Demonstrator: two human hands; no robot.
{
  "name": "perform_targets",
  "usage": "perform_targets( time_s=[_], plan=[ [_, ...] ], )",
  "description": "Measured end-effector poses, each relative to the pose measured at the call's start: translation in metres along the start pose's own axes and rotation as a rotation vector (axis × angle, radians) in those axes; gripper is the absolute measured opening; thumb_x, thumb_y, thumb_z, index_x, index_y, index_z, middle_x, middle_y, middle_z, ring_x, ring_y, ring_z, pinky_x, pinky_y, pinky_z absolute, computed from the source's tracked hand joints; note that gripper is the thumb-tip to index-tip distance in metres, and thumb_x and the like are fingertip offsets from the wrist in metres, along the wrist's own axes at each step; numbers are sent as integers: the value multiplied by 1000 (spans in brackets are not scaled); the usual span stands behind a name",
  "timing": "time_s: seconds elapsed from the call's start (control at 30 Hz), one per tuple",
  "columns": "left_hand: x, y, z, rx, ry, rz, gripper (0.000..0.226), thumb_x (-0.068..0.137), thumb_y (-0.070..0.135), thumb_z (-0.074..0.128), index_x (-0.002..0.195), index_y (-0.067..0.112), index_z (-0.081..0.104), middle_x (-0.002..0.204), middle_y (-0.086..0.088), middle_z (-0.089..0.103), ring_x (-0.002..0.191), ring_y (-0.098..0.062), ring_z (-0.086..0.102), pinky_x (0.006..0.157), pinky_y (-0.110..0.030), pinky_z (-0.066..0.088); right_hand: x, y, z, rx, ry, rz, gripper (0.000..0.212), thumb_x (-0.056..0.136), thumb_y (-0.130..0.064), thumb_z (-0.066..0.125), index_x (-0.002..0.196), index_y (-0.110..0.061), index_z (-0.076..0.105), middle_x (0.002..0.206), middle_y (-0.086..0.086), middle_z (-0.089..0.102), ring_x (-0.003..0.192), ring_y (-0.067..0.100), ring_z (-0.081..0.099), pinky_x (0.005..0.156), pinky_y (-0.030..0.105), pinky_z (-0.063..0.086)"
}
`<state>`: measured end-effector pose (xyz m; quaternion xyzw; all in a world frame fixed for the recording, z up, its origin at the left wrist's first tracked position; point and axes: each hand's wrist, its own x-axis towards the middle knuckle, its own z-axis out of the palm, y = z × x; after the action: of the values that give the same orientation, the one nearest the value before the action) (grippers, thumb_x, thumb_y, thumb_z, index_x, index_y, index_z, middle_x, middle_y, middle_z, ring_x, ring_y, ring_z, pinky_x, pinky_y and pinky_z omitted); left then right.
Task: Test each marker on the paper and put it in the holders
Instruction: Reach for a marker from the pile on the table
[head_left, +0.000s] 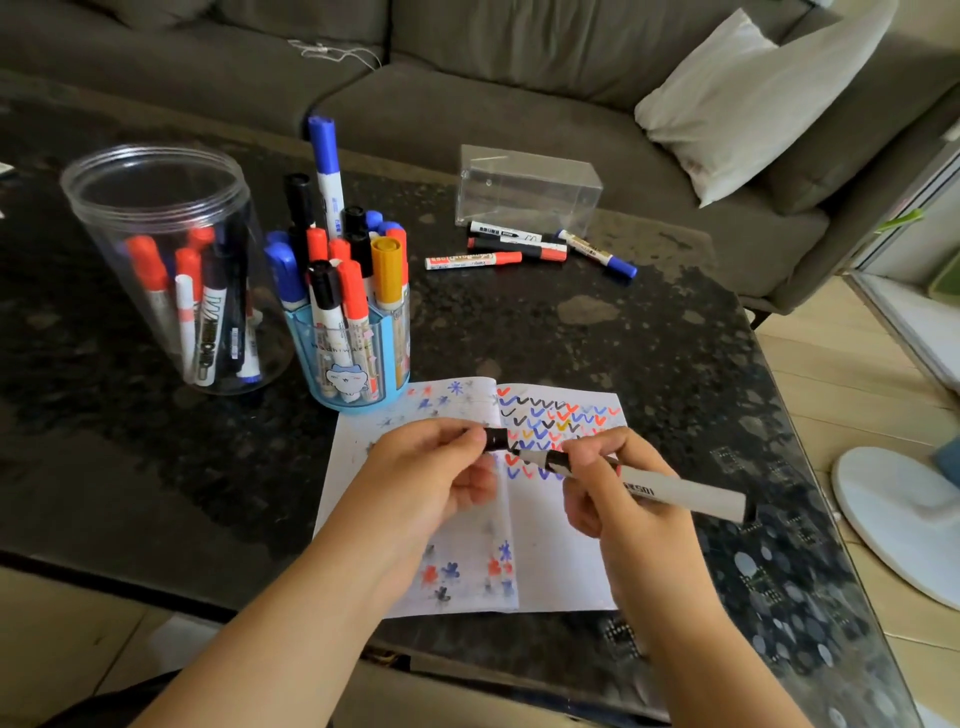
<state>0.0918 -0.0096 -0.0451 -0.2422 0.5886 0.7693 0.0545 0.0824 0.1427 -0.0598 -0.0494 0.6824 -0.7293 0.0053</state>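
Note:
My right hand (618, 483) grips a white-barrelled black marker (675, 491), uncapped, its tip pointing left over the paper (561, 551). My left hand (436, 467) pinches the marker's black cap (496, 439) just left of the tip, a small gap apart. The open notebook page bears red, blue, black and orange check marks. A blue holder (353, 364) packed with several markers stands behind the paper. Left of it a clear round jar (166, 270) holds several more. Loose markers (524, 249) lie on the table further back.
A clear plastic box (527, 187) sits behind the loose markers. The dark speckled table (649, 338) ends at my near side and on the right. A grey sofa with a white pillow (753, 98) is beyond; a white fan base (898, 514) stands on the floor right.

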Motion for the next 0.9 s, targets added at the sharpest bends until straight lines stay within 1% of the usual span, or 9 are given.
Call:
perform_targets(
  time_s=[0.07,0.13,0.23,0.3,0.43,0.53,0.67,0.77,0.9],
  plan=[
    [-2,1,1,-49,-47,-8,14,90,9,57,83,11,69,66,-7,69,68,-20,65,71,-36,54,-4,-10,2,58,22,-17,32,93,-7,51,61,-12,54,48,-2,41,44,9,36,45,17,31],
    [-5,1,1,-62,-100,4,15,90,7,55,85,10,69,65,-6,68,64,-17,64,64,-31,53,-5,-17,2,102,69,-8,37,93,-3,47,58,-15,52,48,-3,41,43,9,36,44,17,31],
    [-10,2,0,-85,-180,14,16,90,5,53,88,6,69,69,-10,67,60,-16,63,56,-25,54,-5,-22,2,102,75,2,26,80,-15,52,55,-21,47,46,-3,37,43,8,35,44,16,31],
    [-11,2,-2,-47,-251,25,16,90,5,54,91,6,70,73,-12,68,63,-17,65,57,-24,54,-6,-24,1,50,51,13,24,77,-21,52,54,-23,46,45,-3,38,43,7,36,45,17,31],
    [-17,4,-6,224,-438,117,16,92,9,52,95,7,67,71,-5,70,63,-14,65,62,-24,52,-5,-28,-2,-80,49,5,28,75,-27,58,51,-22,44,42,-5,38,44,11,33,47,24,27],
    [-24,2,-4,508,-520,238,16,94,18,52,91,15,67,70,3,69,62,-8,62,66,-22,52,-3,-29,-6,-111,90,-19,35,70,-36,65,52,-15,42,50,5,34,50,15,30,51,32,25],
    [-33,-1,0,538,-480,401,21,92,25,51,77,23,65,64,8,63,57,-2,54,61,-19,45,-4,-30,0,-39,83,-20,30,75,-24,57,50,-21,40,51,4,34,49,12,32,49,29,28],
    [-32,-1,-3,560,-416,462,20,92,26,52,81,20,68,63,9,63,58,-1,55,58,-13,43,-4,-32,9,21,52,-13,30,77,-19,52,50,-23,39,48,-2,34,45,10,32,44,22,29],
    [-32,-1,-3,648,-398,462,18,92,30,51,85,25,67,69,12,65,64,-2,59,61,-14,47,-4,-29,7,-36,68,10,29,79,-23,55,53,-22,42,49,1,37,46,10,34,46,25,30]
  ],
)
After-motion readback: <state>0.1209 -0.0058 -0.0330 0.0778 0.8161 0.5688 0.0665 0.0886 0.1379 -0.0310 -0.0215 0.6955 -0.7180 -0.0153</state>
